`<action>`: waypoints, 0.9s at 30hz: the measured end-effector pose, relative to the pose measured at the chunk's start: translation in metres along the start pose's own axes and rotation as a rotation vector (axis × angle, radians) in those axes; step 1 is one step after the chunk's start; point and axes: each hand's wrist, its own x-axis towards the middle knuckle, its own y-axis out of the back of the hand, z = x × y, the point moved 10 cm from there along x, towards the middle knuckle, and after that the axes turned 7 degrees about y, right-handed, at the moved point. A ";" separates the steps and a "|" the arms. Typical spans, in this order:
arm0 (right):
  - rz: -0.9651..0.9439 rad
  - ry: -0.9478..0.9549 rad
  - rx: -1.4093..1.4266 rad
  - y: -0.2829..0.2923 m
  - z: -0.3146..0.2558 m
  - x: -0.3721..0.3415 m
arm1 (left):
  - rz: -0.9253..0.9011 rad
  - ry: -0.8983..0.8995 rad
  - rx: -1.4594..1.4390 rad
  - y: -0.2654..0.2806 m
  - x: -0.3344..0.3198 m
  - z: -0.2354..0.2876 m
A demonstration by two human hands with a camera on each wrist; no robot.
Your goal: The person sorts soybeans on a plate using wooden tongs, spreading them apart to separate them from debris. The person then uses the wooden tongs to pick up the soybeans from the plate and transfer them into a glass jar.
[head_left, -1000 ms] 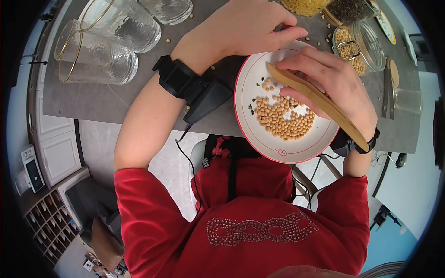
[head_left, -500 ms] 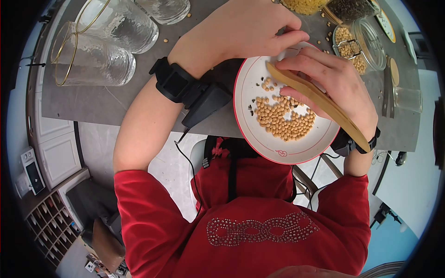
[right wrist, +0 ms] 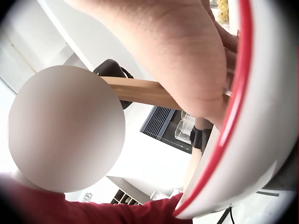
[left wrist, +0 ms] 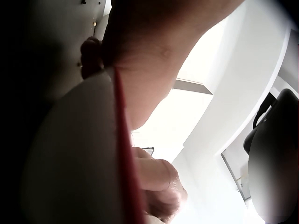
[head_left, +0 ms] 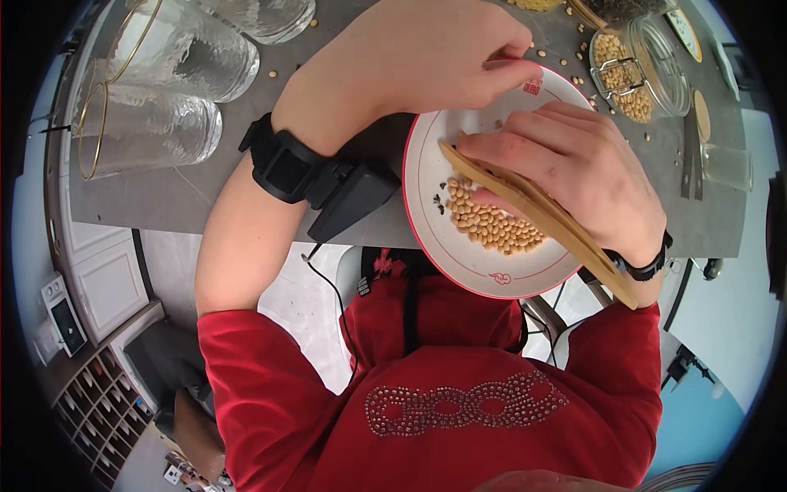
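A white plate (head_left: 430,164) with a red rim overhangs the front table edge, with pale round beans (head_left: 496,230) and some dark bits (head_left: 438,199) in it. Over it my right hand (head_left: 582,160) holds wooden tongs (head_left: 545,220) between thumb and fingers, their tips low above the beans. In the right wrist view the back end of the tongs (right wrist: 140,91) juts out behind the palm. My left hand (head_left: 410,61) reaches across the far rim with bent fingers, the thumb overlapping the plate. The left wrist view shows curled fingers (left wrist: 90,56) past the rim; I cannot tell whether they hold anything.
Clear tumblers (head_left: 164,127), some gold-rimmed, stand at the back left. At the back right are an open clip-top jar (head_left: 635,78) of beans, a jar of dark dried bits (head_left: 631,6) and a small glass (head_left: 728,166). Loose beans lie scattered near the jar.
My right hand and the tongs have shifted left and toward me, lower over the beans. The left thumb now overlaps the plate's rim. The head view has turned slightly.
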 end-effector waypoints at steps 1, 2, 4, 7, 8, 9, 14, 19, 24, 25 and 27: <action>0.002 -0.005 -0.001 0.000 0.002 0.000 | 0.022 -0.041 -0.023 0.002 0.001 -0.001; 0.020 -0.004 -0.007 0.002 0.003 0.000 | 0.045 -0.080 -0.046 0.004 0.001 0.000; 0.040 0.001 -0.014 0.004 0.005 0.002 | 0.076 -0.096 -0.036 0.007 0.001 0.001; 0.067 -0.005 -0.010 0.009 0.006 0.003 | 0.128 -0.120 -0.084 0.010 0.001 0.000; 0.049 -0.025 0.015 0.009 0.009 0.003 | 0.148 -0.130 -0.139 0.012 0.001 -0.002; 0.031 -0.045 0.040 0.009 0.011 0.003 | 0.155 -0.131 -0.133 0.012 0.002 -0.004; 0.113 -0.016 0.061 0.012 0.017 0.002 | 0.211 -0.127 -0.050 0.018 0.003 -0.012; 0.093 -0.077 0.077 0.010 0.029 -0.003 | 0.279 -0.088 -0.143 0.012 0.004 -0.025; 0.167 -0.013 0.078 0.017 0.024 0.000 | 0.297 -0.094 -0.119 0.014 0.003 -0.026; 0.164 -0.012 0.077 0.018 0.024 -0.001 | 0.308 -0.110 -0.122 0.015 0.003 -0.024; 0.132 -0.053 0.078 0.014 0.027 -0.002 | 0.319 -0.122 -0.123 0.015 0.002 -0.023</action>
